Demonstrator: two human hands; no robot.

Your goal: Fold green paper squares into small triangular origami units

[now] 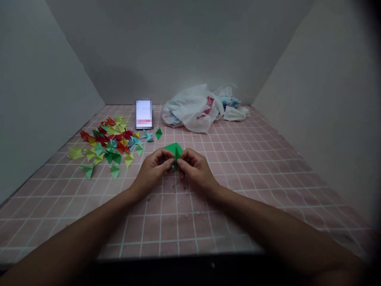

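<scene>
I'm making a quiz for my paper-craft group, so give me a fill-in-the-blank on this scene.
The folded paper sheet pinched by the left hand and the right hand is ____.
A heap of small multicoloured folded paper pieces lies to the ____ of the hands.
The crumpled white plastic bag lies to the ____ of the upright phone.
The pink surface is marked with a white ____ of lines.

Missing words: green; left; right; grid.

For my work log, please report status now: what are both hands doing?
Left hand, right hand: both pinching green folded paper at the fingertips. Pile of colored paper pieces lies to the left, not touching the hands.
</scene>
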